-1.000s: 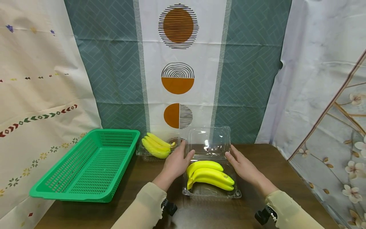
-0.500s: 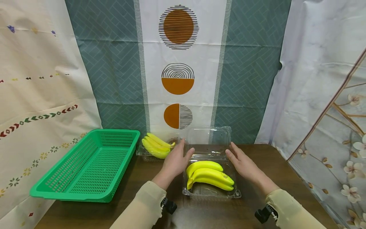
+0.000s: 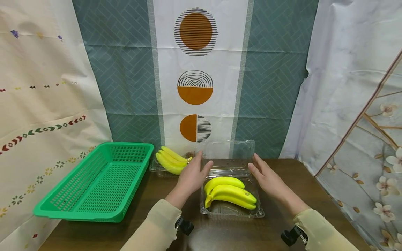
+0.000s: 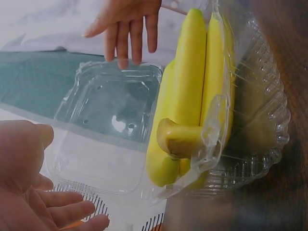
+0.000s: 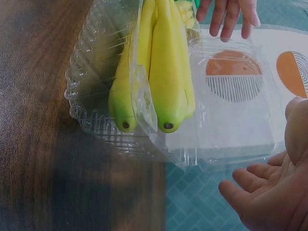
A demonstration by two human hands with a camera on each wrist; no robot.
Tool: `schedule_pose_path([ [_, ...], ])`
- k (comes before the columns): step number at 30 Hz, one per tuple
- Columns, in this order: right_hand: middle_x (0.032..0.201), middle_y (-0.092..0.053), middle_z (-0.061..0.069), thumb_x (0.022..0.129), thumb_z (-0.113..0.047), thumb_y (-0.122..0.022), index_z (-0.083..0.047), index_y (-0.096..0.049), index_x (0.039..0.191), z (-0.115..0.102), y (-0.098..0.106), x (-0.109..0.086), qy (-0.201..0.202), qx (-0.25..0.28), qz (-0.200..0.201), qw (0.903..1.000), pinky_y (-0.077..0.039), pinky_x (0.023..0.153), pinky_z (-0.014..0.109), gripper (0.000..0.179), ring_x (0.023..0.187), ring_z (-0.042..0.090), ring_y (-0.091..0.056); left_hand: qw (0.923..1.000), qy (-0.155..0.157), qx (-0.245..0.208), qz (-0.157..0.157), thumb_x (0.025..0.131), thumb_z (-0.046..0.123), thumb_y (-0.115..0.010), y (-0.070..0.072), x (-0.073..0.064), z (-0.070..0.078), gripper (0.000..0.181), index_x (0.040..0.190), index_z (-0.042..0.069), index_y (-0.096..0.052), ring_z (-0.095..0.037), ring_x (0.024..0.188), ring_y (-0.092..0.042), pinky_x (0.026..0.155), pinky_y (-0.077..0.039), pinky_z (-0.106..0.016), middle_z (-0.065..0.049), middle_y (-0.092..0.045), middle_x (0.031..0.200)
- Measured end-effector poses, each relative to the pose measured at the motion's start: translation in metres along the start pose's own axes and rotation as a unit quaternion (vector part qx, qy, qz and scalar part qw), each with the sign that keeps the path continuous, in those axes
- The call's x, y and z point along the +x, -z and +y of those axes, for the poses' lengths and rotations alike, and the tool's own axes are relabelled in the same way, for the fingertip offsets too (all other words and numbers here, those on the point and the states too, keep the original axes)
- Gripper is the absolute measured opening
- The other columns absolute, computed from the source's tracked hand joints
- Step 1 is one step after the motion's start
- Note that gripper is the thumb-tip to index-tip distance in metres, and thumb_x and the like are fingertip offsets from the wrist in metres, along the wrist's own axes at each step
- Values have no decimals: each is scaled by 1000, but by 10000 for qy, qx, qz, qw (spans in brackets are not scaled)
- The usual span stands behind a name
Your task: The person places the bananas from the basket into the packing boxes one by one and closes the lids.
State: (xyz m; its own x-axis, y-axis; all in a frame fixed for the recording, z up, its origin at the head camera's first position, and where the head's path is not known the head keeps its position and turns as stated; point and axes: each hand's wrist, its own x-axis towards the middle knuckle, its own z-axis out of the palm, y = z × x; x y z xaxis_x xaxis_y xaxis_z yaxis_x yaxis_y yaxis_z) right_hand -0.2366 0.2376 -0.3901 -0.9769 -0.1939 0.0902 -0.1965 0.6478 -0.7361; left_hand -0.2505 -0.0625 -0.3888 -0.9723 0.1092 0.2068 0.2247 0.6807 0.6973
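A clear plastic clamshell box (image 3: 232, 212) lies on the table with its transparent lid (image 3: 230, 153) raised at the back. Inside its base is a bunch of yellow bananas (image 3: 232, 195), stem to the left, also seen close up in both wrist views. My left hand (image 3: 192, 177) is beside the box's left edge near the hinge, fingers extended and holding nothing. Opposite it, my right hand (image 3: 270, 179) is at the right edge, fingers extended too. In the left wrist view both hands appear apart from the lid; any light touch is hard to tell.
A green plastic basket (image 3: 117, 195) stands on the left of the brown table (image 3: 301, 188). Behind my left hand is a second clear box holding bananas (image 3: 171, 162). Patterned cloths (image 3: 194, 59) hang at the back and both sides.
The raised lid has shifted very slightly to the right. Both hands keep nearly the same place, and the bananas stay still. The view has tilted up a little.
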Motion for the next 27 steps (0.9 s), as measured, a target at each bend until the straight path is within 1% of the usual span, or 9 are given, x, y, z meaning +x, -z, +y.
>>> schedule_pose_path([
  [6,181,-19,24,114,-66,-43,-5,-3,177,-3,2,-4,101,60,78,9999,-29,127,67,96,163,46,-27,9998,32,-179,27,113,49,-61,1,-2,0,81,176,11,-26,-38,159,-41,126,-35,-62,-14,-40,175],
  [13,181,-20,24,115,-64,-41,-6,-1,177,-5,2,-9,243,114,139,9995,-28,127,67,93,164,45,-27,9998,-121,-166,58,114,51,-58,3,-6,-2,81,177,12,-24,-38,159,-40,126,-36,-62,-14,-41,174],
  [18,180,-20,24,116,-62,-41,-6,0,177,-6,4,-13,277,116,173,9994,-28,127,68,92,163,46,-27,9994,-188,-273,33,114,53,-58,6,-10,0,83,177,12,-23,-39,159,-40,126,-35,-63,-14,-42,173],
  [27,180,-21,24,117,-58,-42,-6,-1,177,-9,6,-20,389,169,171,9990,-28,127,68,90,163,46,-27,9990,-210,-384,17,113,52,-60,8,-16,0,83,178,16,-22,-38,157,-43,124,-37,-65,-14,-48,170],
])
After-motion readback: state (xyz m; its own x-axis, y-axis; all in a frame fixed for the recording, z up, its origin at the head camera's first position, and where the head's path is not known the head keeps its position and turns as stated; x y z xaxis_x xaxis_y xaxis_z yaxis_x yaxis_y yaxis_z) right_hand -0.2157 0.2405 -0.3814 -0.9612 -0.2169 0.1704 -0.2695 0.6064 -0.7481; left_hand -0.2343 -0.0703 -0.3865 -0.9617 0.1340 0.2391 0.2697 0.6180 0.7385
